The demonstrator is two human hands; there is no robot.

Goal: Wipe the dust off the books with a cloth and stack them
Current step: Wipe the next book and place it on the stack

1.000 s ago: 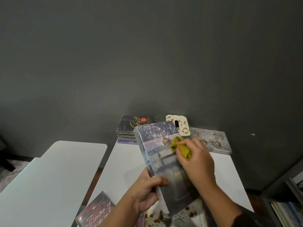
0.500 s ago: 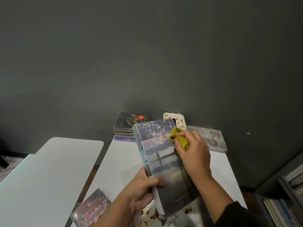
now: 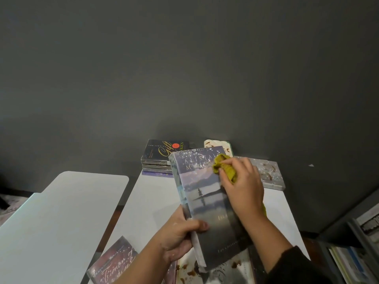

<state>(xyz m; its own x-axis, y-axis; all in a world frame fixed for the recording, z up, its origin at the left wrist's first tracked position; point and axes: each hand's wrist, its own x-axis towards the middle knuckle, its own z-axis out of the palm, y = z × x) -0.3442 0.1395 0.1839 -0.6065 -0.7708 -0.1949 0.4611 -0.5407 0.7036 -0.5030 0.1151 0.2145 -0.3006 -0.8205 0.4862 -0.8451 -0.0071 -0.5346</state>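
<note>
Since a second ago my right hand [image 3: 242, 189] has slid the pinched cloth [image 3: 224, 167] up to the book's [image 3: 207, 203] dusty top corner — left hand [image 3: 180, 234] grips its spine, above the table's [image 3: 155, 201] near edge. Wiping step; next, finish and add it to the stack [image 3: 162, 158] at the far edge.

white tables [image 3: 61, 212], grey wall [image 3: 184, 68], shelf [image 3: 352, 232]

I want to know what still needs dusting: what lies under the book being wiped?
Under the held book, a pale, brown-spotted book shows at its near end, on the white table. The held book and both hands cover the rest of it.
</note>
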